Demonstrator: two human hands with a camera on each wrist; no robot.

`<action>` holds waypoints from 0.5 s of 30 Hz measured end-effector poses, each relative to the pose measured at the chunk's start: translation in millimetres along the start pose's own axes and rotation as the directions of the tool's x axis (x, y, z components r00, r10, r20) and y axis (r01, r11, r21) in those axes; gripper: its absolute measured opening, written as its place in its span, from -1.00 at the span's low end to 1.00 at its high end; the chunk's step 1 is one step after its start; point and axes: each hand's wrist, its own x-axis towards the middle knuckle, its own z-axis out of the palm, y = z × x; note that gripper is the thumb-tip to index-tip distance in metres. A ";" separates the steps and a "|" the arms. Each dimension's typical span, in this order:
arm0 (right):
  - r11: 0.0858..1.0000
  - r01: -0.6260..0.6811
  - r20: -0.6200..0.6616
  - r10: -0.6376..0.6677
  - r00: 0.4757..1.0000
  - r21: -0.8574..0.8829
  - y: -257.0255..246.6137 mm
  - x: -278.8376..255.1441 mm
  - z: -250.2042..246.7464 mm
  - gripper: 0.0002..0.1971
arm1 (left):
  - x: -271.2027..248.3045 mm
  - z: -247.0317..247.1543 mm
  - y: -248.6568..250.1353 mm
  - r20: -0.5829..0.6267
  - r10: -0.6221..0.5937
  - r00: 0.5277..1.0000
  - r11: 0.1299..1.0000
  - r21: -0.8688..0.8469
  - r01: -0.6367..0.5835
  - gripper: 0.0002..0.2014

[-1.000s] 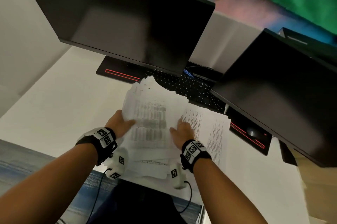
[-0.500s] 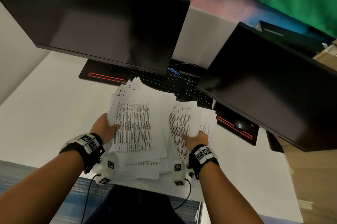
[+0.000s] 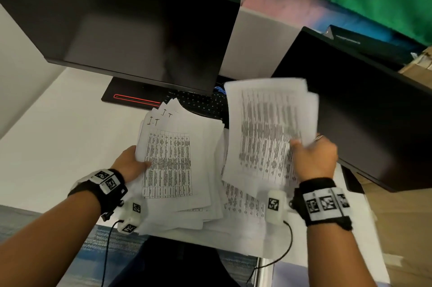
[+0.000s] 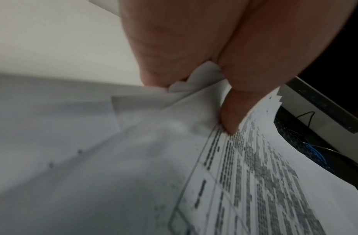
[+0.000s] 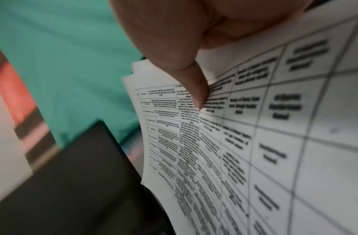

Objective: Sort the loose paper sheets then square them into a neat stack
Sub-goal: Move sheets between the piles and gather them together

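A fanned pile of white printed sheets lies on the white desk in front of me. My left hand grips the pile's left edge, thumb on top of a table-printed page, fingers under. My right hand holds a separate bundle of printed sheets lifted off the desk, blurred by motion; in the right wrist view its thumb presses on the bundle. More loose sheets lie beneath the raised bundle.
Two dark monitors hang close over the desk. A black keyboard lies behind the papers under the left monitor. The desk's near edge runs just below the pile. A cable trails from my right wrist.
My right hand has taken hold of a bundle of sheets and lifted it up and to the right off the pile. The left hand stays on the pile's left edge.
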 end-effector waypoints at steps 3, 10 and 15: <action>0.966 -0.035 0.088 0.013 0.996 0.255 -19.1 3.8 -0.8 -0.79 | -2.4 -2.5 -0.9 0.043 0.000 0.999 0.998 -0.059 0.002 -0.55; 0.973 -0.200 0.413 0.136 0.900 0.115 7.2 -28.7 120.9 -0.51 | -11.7 8.3 14.2 -0.102 -0.018 0.995 1.000 -0.021 0.016 -0.60; 0.975 0.015 0.627 0.130 0.768 -0.220 39.1 -63.1 194.4 -0.21 | -7.6 12.4 19.6 -0.048 -0.075 0.996 0.994 -0.084 0.070 -0.50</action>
